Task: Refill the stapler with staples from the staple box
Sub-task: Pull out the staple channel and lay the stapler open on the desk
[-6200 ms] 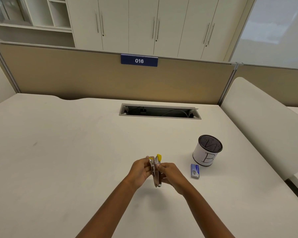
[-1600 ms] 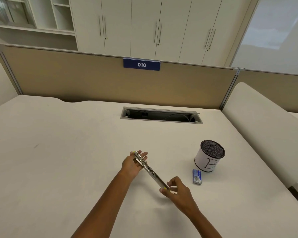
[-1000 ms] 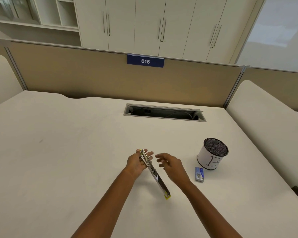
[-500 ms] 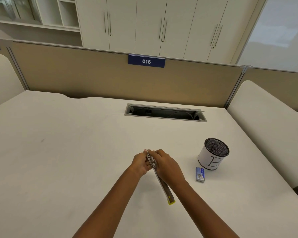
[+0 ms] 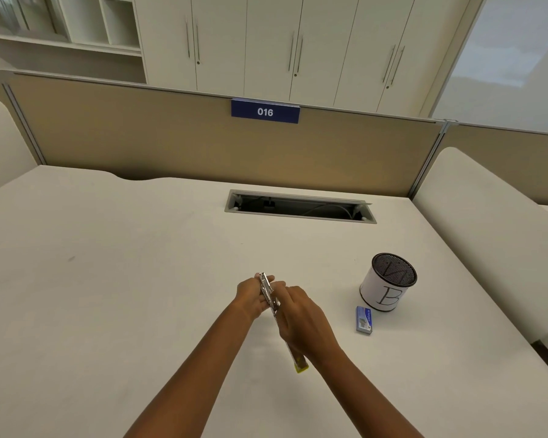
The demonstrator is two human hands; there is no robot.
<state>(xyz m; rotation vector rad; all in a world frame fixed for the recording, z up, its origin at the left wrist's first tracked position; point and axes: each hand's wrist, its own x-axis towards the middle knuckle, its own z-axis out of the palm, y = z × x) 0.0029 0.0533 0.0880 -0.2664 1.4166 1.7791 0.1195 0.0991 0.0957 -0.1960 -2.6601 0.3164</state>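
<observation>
1. On the white desk (image 5: 108,279), near its front middle, both forearms come in from the near edge and meet over one tool.
2. Left hand (image 5: 250,298): fingers curled round the far end of the stapler (image 5: 268,290), holding it just off the surface.
3. Right hand (image 5: 301,320): laid over the stapler's middle with fingertips at the metal. Its back hides the grip, so I cannot tell if it pinches or only rests.
4. Pen cup (image 5: 388,282): upright, off to the right.
5. Stapler is swung out long. Its axis runs from far-left to near-right, with the yellow tip poking out under the right wrist.
6. Staple box (image 5: 363,319): flat, just in front of the cup, well apart from both hands, untouched. It lies to the right, so the right hand is nearer and likely the one to reach.
</observation>
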